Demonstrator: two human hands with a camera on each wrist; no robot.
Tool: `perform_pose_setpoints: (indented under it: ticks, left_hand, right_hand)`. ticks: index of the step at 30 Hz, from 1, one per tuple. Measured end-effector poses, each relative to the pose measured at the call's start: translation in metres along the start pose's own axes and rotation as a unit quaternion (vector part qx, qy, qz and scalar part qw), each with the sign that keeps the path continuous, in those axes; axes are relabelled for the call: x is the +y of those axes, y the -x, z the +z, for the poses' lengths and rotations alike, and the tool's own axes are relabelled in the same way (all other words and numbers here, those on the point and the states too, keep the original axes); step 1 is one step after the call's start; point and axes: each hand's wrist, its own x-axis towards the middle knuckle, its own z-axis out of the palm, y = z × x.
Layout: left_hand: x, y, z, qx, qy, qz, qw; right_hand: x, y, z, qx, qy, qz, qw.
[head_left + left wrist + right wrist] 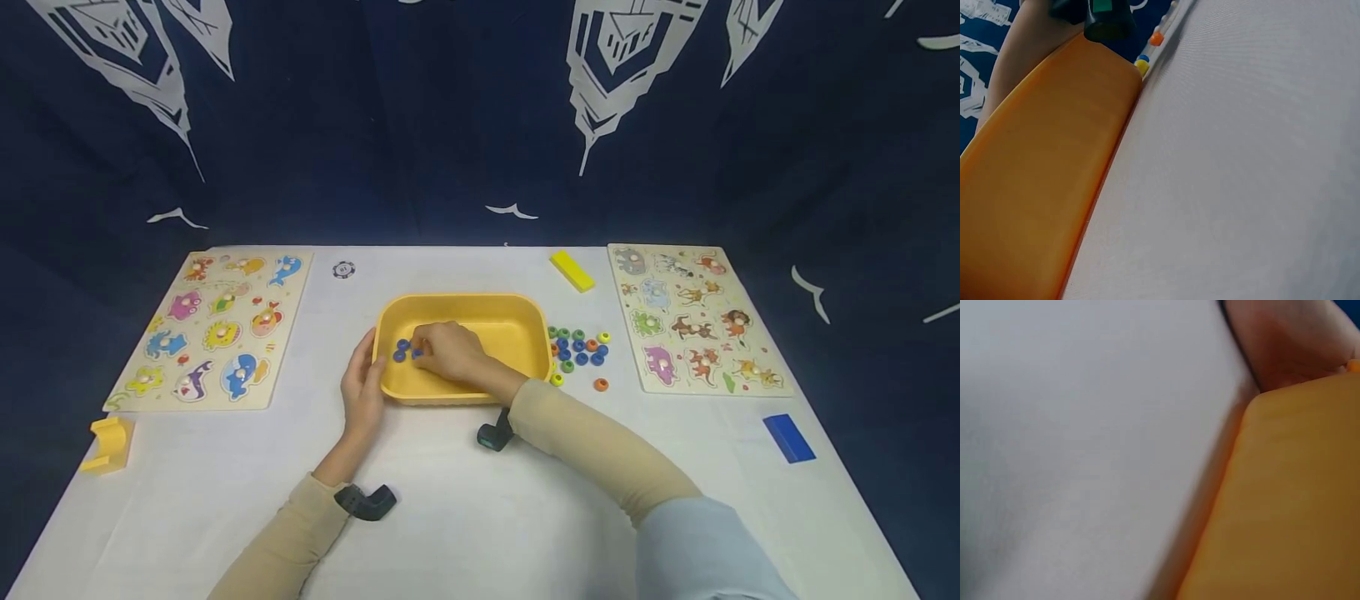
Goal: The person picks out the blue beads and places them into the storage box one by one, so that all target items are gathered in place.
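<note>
A yellow tray [480, 310] stands mid-table. My left hand [363, 396] grips its left end, the thumb over the rim and the fingers along the outer wall. Inside the tray, my right hand [452, 352] reaches down at the left with its fingers curled, and a blue bead [417, 354] shows between thumb and forefinger. More blue beads [401, 345] lie just left of these fingertips on the tray floor. The left wrist view shows the tray's outer wall [1054, 169]; the right wrist view shows it too, with part of the left hand [1297, 344] at the corner.
Several green, blue, orange and yellow beads [581, 346] lie right of the tray. Animal puzzle boards stand left [247, 333] and right [697, 325]. Around them lie a yellow block [572, 272], a blue block [789, 438], a yellow arched block [111, 444] and a patterned chip [343, 270].
</note>
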Motion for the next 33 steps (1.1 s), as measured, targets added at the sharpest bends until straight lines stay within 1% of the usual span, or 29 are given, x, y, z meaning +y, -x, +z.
perform_pose_setpoints:
  ticks: [6,10,12,14,15,17,18,20,23,25,26,28,30,33]
  left_hand:
    - [-0.001,0.0,0.0,0.001,-0.001,0.003,1.0]
    - [-0.001,0.0,0.001,0.004,0.002,0.002,1.0]
    - [-0.001,0.0,0.001,0.005,0.0,-0.001,1.0]
    - [0.0,0.001,0.001,0.005,-0.005,-0.005,1.0]
    - [0.0,0.001,0.001,0.004,-0.007,-0.008,0.9999]
    - [0.0,0.001,0.001,0.002,-0.013,-0.009,0.9999]
    - [0.0,0.0,0.0,0.002,-0.015,-0.008,0.9999]
    - [0.001,0.0,0.0,0.0,-0.017,-0.007,0.9998]
    - [0.0,0.0,-0.001,0.001,-0.016,-0.006,0.9998]
    - [-0.001,0.0,-0.001,0.0,-0.014,-0.007,0.9999]
    - [-0.001,-0.001,-0.001,-0.001,-0.013,-0.007,0.9999]
    - [-0.008,-0.002,-0.002,-0.002,-0.005,-0.007,1.0]
    - [-0.015,-0.003,-0.003,-0.004,0.002,-0.007,1.0]
    - [-0.026,-0.004,-0.003,-0.004,0.0,-0.009,1.0]
  right_hand:
    - [0.0,-0.003,0.005,0.009,-0.011,-0.014,1.0]
    - [0.001,0.003,0.001,0.029,-0.023,-0.008,0.999]
    - [0.002,0.011,-0.004,0.052,-0.031,-0.013,0.998]
    - [0.004,0.022,-0.009,0.091,-0.046,-0.03,0.994]
    - [0.005,0.028,-0.012,0.116,-0.056,-0.039,0.991]
    - [0.008,0.043,-0.017,0.175,-0.076,-0.067,0.979]
    - [0.011,0.051,-0.019,0.208,-0.086,-0.081,0.971]
    - [0.018,0.067,-0.024,0.272,-0.107,-0.099,0.951]
    - [0.035,0.091,-0.032,0.354,-0.127,-0.102,0.921]
    - [0.048,0.107,-0.039,0.396,-0.133,-0.084,0.905]
    - [0.055,0.114,-0.041,0.41,-0.132,-0.07,0.9]
    - [0.072,0.127,-0.044,0.431,-0.13,-0.039,0.892]
    - [0.088,0.139,-0.044,0.445,-0.123,-0.001,0.887]
    - [0.11,0.152,-0.04,0.462,-0.124,0.047,0.877]
